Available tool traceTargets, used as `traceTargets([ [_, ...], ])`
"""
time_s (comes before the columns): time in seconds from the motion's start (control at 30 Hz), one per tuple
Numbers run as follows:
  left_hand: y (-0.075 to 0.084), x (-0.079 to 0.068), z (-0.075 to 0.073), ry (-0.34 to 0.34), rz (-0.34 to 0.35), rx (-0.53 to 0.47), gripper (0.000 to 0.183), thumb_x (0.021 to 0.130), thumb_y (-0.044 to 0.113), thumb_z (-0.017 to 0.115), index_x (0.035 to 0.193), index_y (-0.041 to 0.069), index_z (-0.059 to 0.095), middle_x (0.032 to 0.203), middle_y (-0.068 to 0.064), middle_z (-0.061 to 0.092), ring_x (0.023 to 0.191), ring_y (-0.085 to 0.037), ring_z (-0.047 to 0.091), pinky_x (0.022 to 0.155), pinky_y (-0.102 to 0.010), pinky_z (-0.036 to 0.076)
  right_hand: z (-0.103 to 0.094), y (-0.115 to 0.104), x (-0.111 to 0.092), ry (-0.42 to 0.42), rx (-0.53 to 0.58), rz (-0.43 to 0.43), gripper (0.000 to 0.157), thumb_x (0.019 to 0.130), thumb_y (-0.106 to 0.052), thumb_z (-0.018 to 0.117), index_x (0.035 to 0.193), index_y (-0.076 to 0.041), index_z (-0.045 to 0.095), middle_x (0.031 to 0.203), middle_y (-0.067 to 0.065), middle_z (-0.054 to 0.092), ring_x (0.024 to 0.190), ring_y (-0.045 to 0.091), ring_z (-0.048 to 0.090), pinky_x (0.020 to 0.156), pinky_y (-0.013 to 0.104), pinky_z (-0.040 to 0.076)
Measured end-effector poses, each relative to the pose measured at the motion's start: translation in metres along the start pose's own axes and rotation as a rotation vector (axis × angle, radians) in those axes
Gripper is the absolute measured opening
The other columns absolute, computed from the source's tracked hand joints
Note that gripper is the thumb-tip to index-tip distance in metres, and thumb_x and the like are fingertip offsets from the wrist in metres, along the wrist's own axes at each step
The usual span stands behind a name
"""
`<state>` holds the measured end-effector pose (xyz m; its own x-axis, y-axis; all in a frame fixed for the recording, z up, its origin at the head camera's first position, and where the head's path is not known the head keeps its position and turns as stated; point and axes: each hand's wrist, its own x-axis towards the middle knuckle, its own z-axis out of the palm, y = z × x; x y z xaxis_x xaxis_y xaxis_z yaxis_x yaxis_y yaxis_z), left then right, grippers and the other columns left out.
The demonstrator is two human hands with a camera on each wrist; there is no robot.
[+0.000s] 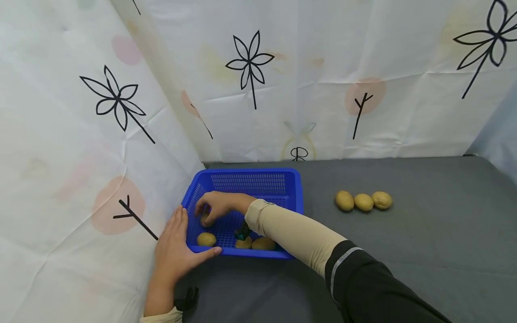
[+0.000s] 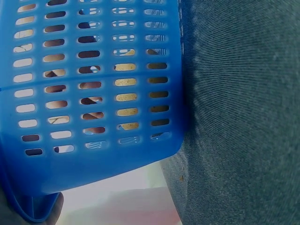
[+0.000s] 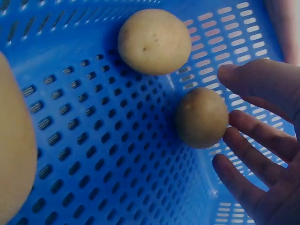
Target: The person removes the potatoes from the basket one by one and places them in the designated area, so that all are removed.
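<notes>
Black sleeve point(image 1: 373, 280) closest. Grey tabletop point(image 1: 424, 251), flower-print white sheets point(image 1: 307, 98) behind and left. Potato point(image 3: 201, 117) inside blue basket point(image 1: 258, 254), left end; near-round, long axis unclear. Right hand point(image 1: 220, 205): fingers spread, tips at potato, thumb clear. Left hand point(image 1: 173, 249): fingers together along rim, thumb out.

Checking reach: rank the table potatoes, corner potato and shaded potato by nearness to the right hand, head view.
1. Shaded potato: in the basket, by the right hand.
2. Corner potato: basket's front left.
3. Table potatoes: right of the basket.
</notes>
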<state>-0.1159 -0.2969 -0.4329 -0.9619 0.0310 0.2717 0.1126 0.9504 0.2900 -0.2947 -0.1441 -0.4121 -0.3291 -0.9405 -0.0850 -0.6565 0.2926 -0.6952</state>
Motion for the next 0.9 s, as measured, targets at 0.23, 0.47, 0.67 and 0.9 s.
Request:
traceTargets([
  [0.23,0.000,-0.002,-0.001,0.000,-0.008,0.002,0.146,0.067,0.084,0.081,0.167,-0.005,0.022,0.175,-0.025,0.022,0.163,-0.044,0.022,0.128,-0.065,0.027,0.005,0.004,0.001,0.001,-0.084,0.012,0.046,0.096,-0.017,0.081,0.139,-0.011,0.069,0.140,0.003,0.070,0.129,0.018,0.065,0.104,0.019,0.053],
  [0.47,-0.001,-0.001,0.002,0.025,0.000,0.008,0.148,0.065,0.084,0.082,0.167,-0.003,0.022,0.175,-0.024,0.022,0.163,-0.043,0.023,0.130,-0.062,0.026,0.008,0.007,0.002,0.000,-0.128,0.038,0.047,0.094,-0.017,0.083,0.139,-0.013,0.070,0.139,0.001,0.070,0.128,0.014,0.064,0.105,0.020,0.052],
  [0.67,-0.002,-0.001,0.004,0.014,-0.004,0.008,0.148,0.065,0.085,0.082,0.167,-0.004,0.022,0.175,-0.024,0.022,0.163,-0.043,0.023,0.131,-0.059,0.024,0.011,0.012,0.002,0.008,-0.141,0.041,0.043,0.096,-0.018,0.081,0.137,-0.014,0.070,0.139,0.001,0.069,0.131,0.015,0.063,0.106,0.021,0.052],
  [0.9,-0.002,-0.001,0.004,0.014,-0.010,0.008,0.147,0.065,0.085,0.082,0.167,-0.003,0.022,0.175,-0.024,0.022,0.163,-0.043,0.023,0.131,-0.059,0.024,0.013,0.015,0.003,0.037,-0.125,0.035,0.037,0.095,-0.019,0.082,0.130,-0.015,0.073,0.132,0.000,0.071,0.124,0.014,0.064,0.102,0.021,0.053],
])
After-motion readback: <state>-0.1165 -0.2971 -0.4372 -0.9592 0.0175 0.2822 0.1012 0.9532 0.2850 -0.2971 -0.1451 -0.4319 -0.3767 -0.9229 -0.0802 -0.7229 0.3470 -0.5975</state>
